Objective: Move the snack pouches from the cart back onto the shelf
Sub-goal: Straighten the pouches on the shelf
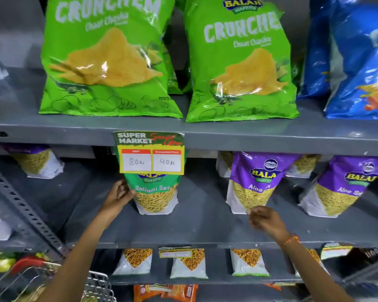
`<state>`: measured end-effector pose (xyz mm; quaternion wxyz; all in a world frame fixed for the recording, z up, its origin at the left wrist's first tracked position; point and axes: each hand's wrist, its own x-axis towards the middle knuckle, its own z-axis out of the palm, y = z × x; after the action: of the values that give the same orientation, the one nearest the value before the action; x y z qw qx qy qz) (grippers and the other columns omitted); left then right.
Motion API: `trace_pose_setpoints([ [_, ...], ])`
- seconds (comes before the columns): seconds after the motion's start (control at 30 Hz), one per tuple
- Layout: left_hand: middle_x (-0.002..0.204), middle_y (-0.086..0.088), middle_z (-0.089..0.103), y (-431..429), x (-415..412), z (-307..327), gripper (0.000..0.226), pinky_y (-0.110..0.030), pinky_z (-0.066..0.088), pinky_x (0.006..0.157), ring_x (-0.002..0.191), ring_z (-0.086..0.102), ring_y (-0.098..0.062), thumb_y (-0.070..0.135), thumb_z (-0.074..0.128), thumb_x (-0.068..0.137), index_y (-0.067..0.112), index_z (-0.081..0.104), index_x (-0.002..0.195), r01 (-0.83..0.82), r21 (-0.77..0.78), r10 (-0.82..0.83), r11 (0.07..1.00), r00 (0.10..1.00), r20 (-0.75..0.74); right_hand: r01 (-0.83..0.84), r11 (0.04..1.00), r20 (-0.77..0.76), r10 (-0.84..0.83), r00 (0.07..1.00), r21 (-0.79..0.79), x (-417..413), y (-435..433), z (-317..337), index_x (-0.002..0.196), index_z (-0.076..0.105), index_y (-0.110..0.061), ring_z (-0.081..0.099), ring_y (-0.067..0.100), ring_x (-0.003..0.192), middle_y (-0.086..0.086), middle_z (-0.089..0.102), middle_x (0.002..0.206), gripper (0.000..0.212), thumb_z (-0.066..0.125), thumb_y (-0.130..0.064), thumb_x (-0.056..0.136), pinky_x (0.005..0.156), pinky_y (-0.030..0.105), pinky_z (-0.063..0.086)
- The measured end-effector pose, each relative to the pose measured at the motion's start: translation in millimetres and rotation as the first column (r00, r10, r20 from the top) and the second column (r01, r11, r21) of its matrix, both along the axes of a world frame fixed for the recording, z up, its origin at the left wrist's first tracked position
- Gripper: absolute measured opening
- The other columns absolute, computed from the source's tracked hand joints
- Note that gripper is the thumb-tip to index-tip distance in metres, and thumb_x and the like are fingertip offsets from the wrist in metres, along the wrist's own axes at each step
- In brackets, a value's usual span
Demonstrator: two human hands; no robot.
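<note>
I am seeing the top of the green pouch [156, 198] hiding behind the price tag [150, 154] that is hanging off the upper shelf edge, so only its lower print and the window of sev are showing. The cart [96, 286] is getting cut off at the bottom left corner; only wire and a red handle are showing, and I cannot tell what is lying in it. The pouches on the far left are blurring out.

My left hand [118, 196] is reaching up onto the middle shelf [183, 225], fingers curling on the left edge of the green pouch, which is standing upright there. My right hand [265, 219] is stretching toward the purple pouch [254, 182], fingertips pinching narrow at its bottom left corner; it is blurring, and I cannot tell whether it is really gripping the corner or only touching it. The purple pouch is leaning on the same shelf, right of the green one, well apart from it.
</note>
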<state>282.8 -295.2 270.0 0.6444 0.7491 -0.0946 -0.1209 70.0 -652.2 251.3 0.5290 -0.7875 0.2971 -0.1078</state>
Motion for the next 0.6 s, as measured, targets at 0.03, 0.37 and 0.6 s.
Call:
trace_pose_setpoints([
  [0.03, 0.140, -0.023, 0.044, -1, -3, -6, 0.049, -0.020, 0.044, 0.089, 0.116, 0.049, -0.024, -0.004, 0.050, 0.087, -0.003, 0.031, 0.133, 0.024, 0.013, -0.023, 1.000, 0.999, -0.041, 0.058, 0.997, -0.011, -0.059, 0.998, -0.056, -7, -15, -4, 0.059, 0.054, 0.005, 0.041, 0.002, 0.032, 0.005, 0.050, 0.043, 0.023, 0.057, 0.010, 0.082, 0.037, 0.015, 0.035],
  [0.37, 0.138, -0.016, 0.048, -10, -8, -6, 0.045, -0.039, 0.036, 0.102, 0.116, 0.048, -0.021, 0.000, 0.057, 0.084, 0.014, 0.038, 0.123, 0.116, 0.068, -0.105, 0.991, 0.983, -0.153, -0.089, 0.991, 0.130, 0.075, 0.989, 0.101, 16, -97, -11, 0.124, 0.037, -0.015, 0.051, 0.023, 0.113, 0.009, 0.052, 0.126, 0.079, 0.078, 0.007, 0.060, 0.093, 0.044, 0.049],
  [0.6, 0.138, -0.018, 0.046, -16, -14, -1, 0.056, -0.039, 0.036, 0.097, 0.117, 0.046, -0.023, 0.004, 0.058, 0.085, 0.012, 0.031, 0.133, 0.052, 0.136, -0.034, 0.989, 0.991, -0.132, -0.120, 0.988, 0.135, 0.106, 0.985, 0.101, 27, -96, -7, 0.119, 0.045, -0.014, 0.053, 0.033, 0.110, 0.018, 0.057, 0.123, 0.074, 0.081, -0.001, 0.056, 0.092, 0.048, 0.050],
])
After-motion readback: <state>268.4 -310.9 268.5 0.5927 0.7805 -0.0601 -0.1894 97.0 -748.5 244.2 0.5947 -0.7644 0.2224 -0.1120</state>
